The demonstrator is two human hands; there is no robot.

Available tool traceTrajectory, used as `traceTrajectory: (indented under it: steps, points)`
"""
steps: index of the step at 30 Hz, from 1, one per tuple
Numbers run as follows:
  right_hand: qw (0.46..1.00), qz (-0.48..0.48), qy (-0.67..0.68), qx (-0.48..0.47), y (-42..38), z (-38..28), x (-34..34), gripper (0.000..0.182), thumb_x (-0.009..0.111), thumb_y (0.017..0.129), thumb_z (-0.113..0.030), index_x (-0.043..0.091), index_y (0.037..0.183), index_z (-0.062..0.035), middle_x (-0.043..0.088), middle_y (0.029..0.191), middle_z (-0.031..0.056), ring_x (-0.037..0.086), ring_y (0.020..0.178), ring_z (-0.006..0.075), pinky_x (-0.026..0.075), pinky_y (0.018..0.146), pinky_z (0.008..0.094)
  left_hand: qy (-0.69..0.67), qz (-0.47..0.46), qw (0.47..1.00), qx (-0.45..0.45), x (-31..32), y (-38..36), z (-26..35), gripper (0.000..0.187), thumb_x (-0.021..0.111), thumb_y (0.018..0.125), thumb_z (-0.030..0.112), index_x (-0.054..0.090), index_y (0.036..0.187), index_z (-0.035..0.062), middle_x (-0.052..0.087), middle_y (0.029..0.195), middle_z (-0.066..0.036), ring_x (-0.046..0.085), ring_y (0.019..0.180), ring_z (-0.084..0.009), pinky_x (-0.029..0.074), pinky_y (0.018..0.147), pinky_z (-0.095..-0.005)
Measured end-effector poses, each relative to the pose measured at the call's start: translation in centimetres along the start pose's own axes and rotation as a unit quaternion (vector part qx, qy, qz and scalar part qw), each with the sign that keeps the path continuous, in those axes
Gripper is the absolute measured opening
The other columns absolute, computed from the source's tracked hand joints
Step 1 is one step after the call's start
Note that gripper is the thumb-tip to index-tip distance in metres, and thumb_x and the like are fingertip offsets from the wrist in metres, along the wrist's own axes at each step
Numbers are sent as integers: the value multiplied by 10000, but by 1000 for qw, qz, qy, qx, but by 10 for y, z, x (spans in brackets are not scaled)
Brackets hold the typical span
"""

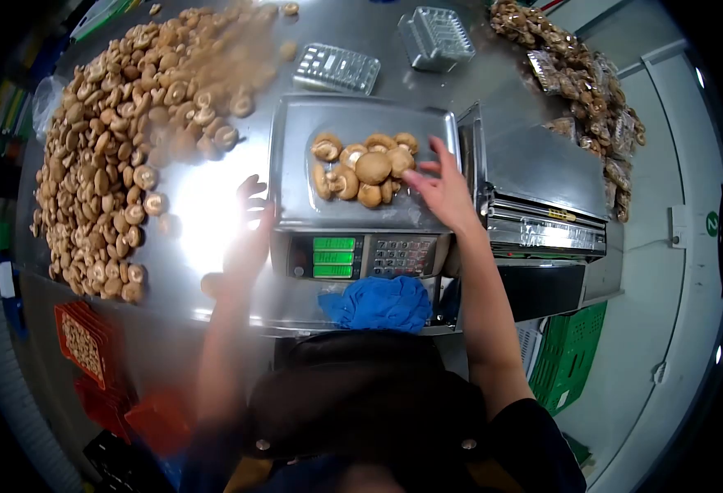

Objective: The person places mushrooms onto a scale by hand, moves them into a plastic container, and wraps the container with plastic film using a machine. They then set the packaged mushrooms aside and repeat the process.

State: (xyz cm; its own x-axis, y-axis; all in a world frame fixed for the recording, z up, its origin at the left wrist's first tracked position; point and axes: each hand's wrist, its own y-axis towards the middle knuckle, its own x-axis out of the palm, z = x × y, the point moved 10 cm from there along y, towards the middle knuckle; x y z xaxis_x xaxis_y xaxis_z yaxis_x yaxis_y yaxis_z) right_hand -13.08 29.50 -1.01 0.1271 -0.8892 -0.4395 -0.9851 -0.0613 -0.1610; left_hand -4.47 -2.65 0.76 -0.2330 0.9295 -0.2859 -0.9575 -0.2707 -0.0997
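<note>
Several brown mushrooms (373,168) are grouped on the metal pan (294,131) of a weighing scale; whether a clear tray lies under them I cannot make out. My right hand (443,187) is beside the group's right edge, fingers spread, its thumb close to or touching a mushroom. To the left of the pan is my left hand (251,226), fingers apart and nothing seen in it; glare and smudging soften its outline. Below the pan, the scale's green display (333,256) is lit, with a keypad (401,256) alongside.
A large mushroom heap (110,164) covers the table's left side. Clear plastic trays (337,69) and a tray stack (437,38) stand behind the scale. Packed mushrooms (583,90) lie back right, past a wrapping machine (546,222). A blue cloth (378,304) lies in front.
</note>
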Motion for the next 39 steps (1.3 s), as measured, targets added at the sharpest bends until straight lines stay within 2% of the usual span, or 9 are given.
traceTrajectory:
  steps: [3, 5, 11, 17, 21, 28, 34, 37, 39]
  points:
    - [996, -46, -76, -16, 18, -1, 13, 977, 818, 712, -414, 303, 1436, -8, 417, 1356, 237, 568, 1109, 298, 506, 899, 385, -57, -108, 990, -65, 63, 53, -54, 659, 596, 798, -21, 343, 1406, -44, 604, 1124, -173, 650, 823, -190, 541, 678, -279]
    - [995, -94, -32, -3, 30, 9, 21, 979, 829, 693, -428, 328, 1420, -6, 443, 1333, 233, 570, 1120, 305, 502, 913, 385, 44, -136, 990, 8, 86, 79, -77, 689, 602, 779, -49, 329, 1412, -49, 603, 1081, -159, 649, 828, -198, 543, 652, -282]
    - [991, -84, -70, -81, 24, -23, 4, 914, 827, 673, -437, 401, 1365, -19, 477, 1288, 240, 515, 1182, 372, 428, 1014, 411, -69, -177, 982, -22, 77, 48, -21, 723, 626, 709, -56, 371, 1386, -45, 572, 1049, -136, 644, 811, -201, 532, 633, -286]
    - [994, -41, -6, -105, -13, -34, -128, 881, 813, 706, -423, 398, 1356, 3, 491, 1261, 247, 552, 1124, 380, 465, 965, 407, -50, -180, 982, -8, 153, 5, 106, 719, 589, 682, -65, 405, 1376, -34, 525, 1038, -104, 617, 818, -190, 516, 615, -276]
    - [994, -17, 80, -71, -26, 14, -230, 797, 797, 731, -368, 433, 1356, -31, 567, 1231, 130, 582, 913, 194, 511, 818, 329, -47, -241, 969, -22, 270, -2, 128, 711, 597, 702, -61, 391, 1382, -45, 543, 1063, -131, 622, 822, -193, 521, 623, -277]
    - [998, -7, -69, -9, -11, 96, -378, 783, 777, 779, -373, 421, 1367, -1, 605, 1211, 128, 619, 970, 180, 509, 837, 307, -30, -289, 957, 6, 448, -12, 152, 688, 558, 758, -64, 331, 1407, -74, 559, 1052, -154, 616, 803, -202, 527, 609, -290]
    - [995, -25, -91, -30, -11, 123, -408, 729, 722, 836, -391, 402, 1389, -40, 574, 1255, 147, 622, 960, 190, 498, 836, 310, 42, -279, 959, -29, 473, -20, 152, 614, 579, 803, -25, 390, 1386, -48, 579, 1054, -132, 611, 824, -171, 525, 638, -266]
    - [961, 28, -244, -126, -39, 118, -434, 638, 702, 844, -336, 429, 1373, -104, 541, 1298, 123, 628, 978, 232, 507, 813, 332, 121, -223, 936, 245, 436, -45, 178, 559, 614, 815, 12, 461, 1352, 33, 566, 1127, -128, 603, 930, -220, 528, 714, -301]
    - [912, -26, -358, -197, -81, 113, -446, 571, 690, 834, -262, 464, 1348, -161, 531, 1308, 93, 627, 988, 247, 517, 785, 347, 352, -202, 807, 429, 411, -80, 198, 548, 667, 781, 32, 519, 1301, 117, 544, 1194, -115, 562, 1046, -284, 504, 838, -373]
